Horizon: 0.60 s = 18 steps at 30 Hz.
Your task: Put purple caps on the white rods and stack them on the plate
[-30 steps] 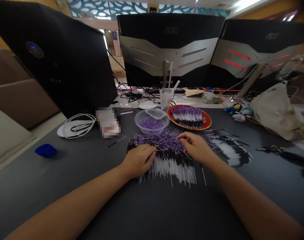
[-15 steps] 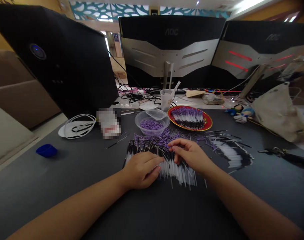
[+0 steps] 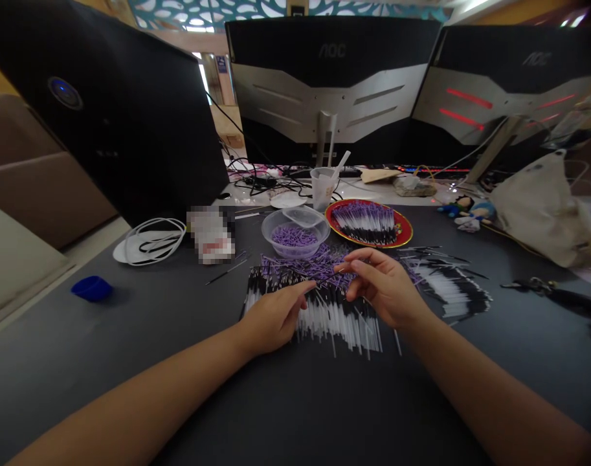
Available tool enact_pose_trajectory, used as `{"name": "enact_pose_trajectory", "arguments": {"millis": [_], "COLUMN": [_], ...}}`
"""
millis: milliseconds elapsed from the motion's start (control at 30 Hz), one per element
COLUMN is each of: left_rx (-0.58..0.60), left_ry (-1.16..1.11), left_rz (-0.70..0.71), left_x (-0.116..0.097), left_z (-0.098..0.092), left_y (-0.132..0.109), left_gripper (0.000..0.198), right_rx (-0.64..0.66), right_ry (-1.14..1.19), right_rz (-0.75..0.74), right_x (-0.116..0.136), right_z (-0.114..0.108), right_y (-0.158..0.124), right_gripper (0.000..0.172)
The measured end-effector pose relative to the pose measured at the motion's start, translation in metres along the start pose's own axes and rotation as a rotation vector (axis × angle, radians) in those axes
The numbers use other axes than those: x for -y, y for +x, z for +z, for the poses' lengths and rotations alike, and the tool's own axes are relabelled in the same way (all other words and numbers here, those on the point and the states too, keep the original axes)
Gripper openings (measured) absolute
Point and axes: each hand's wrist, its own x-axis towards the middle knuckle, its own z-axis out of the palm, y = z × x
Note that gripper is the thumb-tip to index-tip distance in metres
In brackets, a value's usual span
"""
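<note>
Before me lies a wide row of pen refills [image 3: 344, 323], clear tubes with black ends and thin metal tips. Over its left part is my left hand [image 3: 276, 317], index finger stretched out and the other fingers curled under; what they hold, if anything, is hidden. My right hand [image 3: 385, 285] is raised above the row's right end, thumb and index finger pinched on a thin dark pen refill that points toward the left fingertip. Many small purple caps [image 3: 280, 264] are scattered just behind the row. More caps fill a clear plastic bowl [image 3: 270, 242].
A red plate [image 3: 406, 234] carries refills with purple ends. Another refill pile [image 3: 450, 291] lies to the right, near black-handled pliers [image 3: 557, 299]. A blue cup-shaped piece [image 3: 92, 288], coiled white cable [image 3: 154, 243] and plastic cup [image 3: 320, 188] stand around; monitors [image 3: 334, 77] rise behind.
My right hand has lifted slightly and moved right. My left hand has turned, its index finger now stretched toward the right hand. The view has shifted a little.
</note>
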Motion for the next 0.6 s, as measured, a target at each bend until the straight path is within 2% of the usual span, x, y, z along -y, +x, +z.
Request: {"name": "enact_pose_trajectory", "arguments": {"millis": [400, 500, 600], "left_rx": [0.051, 0.071, 0.102], "left_ry": [-0.001, 0.000, 0.024], "left_rz": [-0.047, -0.072, 0.007], "left_x": [-0.001, -0.004, -0.006], "left_z": [0.000, 0.000, -0.002], "left_y": [0.000, 0.000, 0.001], "left_gripper": [0.040, 0.044, 0.044], "right_rx": [0.046, 0.153, 0.269], "right_ry": [-0.213, -0.293, -0.507], "right_rz": [-0.029, 0.028, 0.026], "right_x": [-0.007, -0.012, -0.011], "right_z": [0.008, 0.015, 0.014], "right_y": [0.000, -0.003, -0.006], "right_gripper": [0.015, 0.015, 0.024]}}
